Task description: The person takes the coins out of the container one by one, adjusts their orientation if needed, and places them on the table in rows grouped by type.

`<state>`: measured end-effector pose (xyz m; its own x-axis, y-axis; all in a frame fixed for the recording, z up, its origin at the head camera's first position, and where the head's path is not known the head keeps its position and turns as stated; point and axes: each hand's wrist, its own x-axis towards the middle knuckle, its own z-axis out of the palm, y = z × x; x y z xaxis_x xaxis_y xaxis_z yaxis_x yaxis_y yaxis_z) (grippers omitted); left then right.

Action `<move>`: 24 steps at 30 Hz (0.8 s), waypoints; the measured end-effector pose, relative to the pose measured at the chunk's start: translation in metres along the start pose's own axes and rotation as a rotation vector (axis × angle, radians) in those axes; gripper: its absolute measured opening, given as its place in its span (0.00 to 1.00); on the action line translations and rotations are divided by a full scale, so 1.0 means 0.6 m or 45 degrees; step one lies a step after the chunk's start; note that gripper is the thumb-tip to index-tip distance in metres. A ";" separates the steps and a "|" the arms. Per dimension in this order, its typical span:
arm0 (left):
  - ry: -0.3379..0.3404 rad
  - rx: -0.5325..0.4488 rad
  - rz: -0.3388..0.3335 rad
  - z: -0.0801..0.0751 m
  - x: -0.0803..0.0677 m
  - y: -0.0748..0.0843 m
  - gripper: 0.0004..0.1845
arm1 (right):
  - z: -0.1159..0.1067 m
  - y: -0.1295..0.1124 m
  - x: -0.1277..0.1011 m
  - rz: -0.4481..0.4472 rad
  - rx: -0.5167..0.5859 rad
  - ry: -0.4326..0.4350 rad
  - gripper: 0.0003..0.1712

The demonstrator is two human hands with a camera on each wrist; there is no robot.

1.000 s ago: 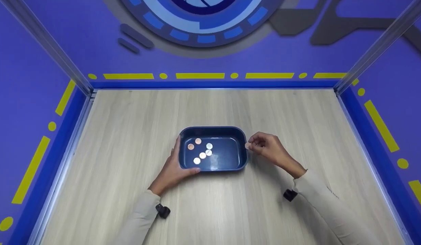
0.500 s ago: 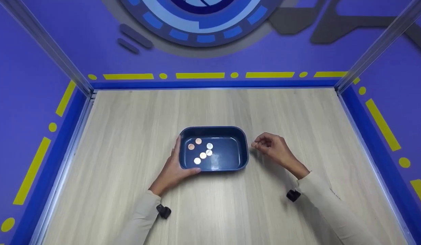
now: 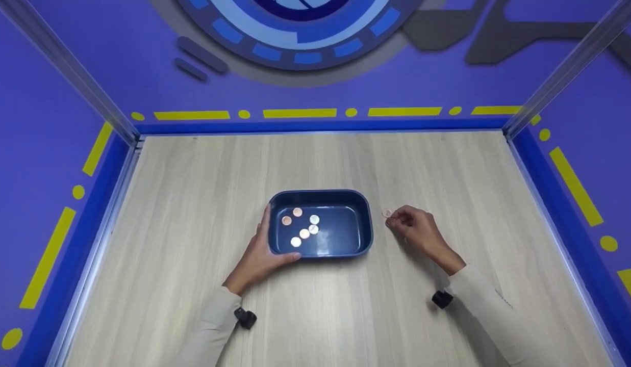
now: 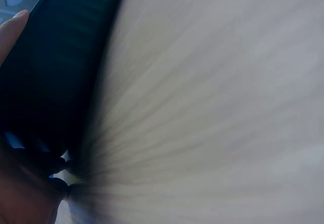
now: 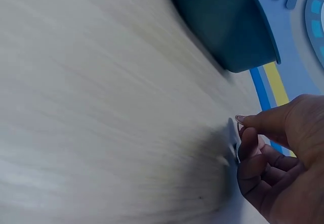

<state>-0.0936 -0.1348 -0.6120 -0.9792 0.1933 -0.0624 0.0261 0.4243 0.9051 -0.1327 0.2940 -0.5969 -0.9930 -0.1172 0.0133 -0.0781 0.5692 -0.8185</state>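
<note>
A dark blue rectangular container (image 3: pixel 341 250) with rounded corners stands on the table, with several coins (image 3: pixel 304 233) lying flat in its left half. My left hand (image 3: pixel 256 257) grips its left end, thumb on the near rim and fingers along the left wall. To the right of the container, my right hand (image 3: pixel 420 229) pinches a copper-coloured coin (image 3: pixel 387 213) between thumb and fingertips, apart from the container. In the right wrist view the coin shows mostly edge-on at the fingertips, close over the table. The left wrist view shows mainly the container's dark outer wall (image 4: pixel 55 62).
The wood-grain table (image 3: pixel 203 173) is bounded by purple-blue panels (image 3: pixel 315 94) with yellow stripes at the back and both sides. Metal frame posts (image 3: pixel 570 66) stand at the corners. Small black cameras (image 3: pixel 245 318) sit on both wrists.
My right hand has moved right, away from the container's right rim, carrying the coin. The coin's face now shows beyond the fingertips. The left hand and container have stayed in place.
</note>
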 end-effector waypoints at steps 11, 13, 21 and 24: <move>-0.016 -0.038 0.003 -0.003 0.006 0.002 0.80 | 0.008 -0.001 0.007 -0.060 -0.009 0.010 0.02; -0.017 -0.037 0.000 -0.002 0.007 0.002 0.81 | 0.011 -0.002 0.009 -0.076 -0.022 0.023 0.02; -0.018 -0.035 -0.014 -0.001 0.002 0.002 0.81 | 0.017 0.000 0.008 -0.133 -0.161 0.072 0.04; -0.017 -0.033 -0.009 -0.001 0.001 0.001 0.80 | 0.016 0.000 0.007 -0.156 -0.222 0.066 0.05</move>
<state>-0.0944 -0.1350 -0.6109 -0.9766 0.2020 -0.0741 0.0138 0.4024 0.9153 -0.1362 0.2856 -0.6026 -0.9780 -0.1546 0.1398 -0.2081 0.6857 -0.6975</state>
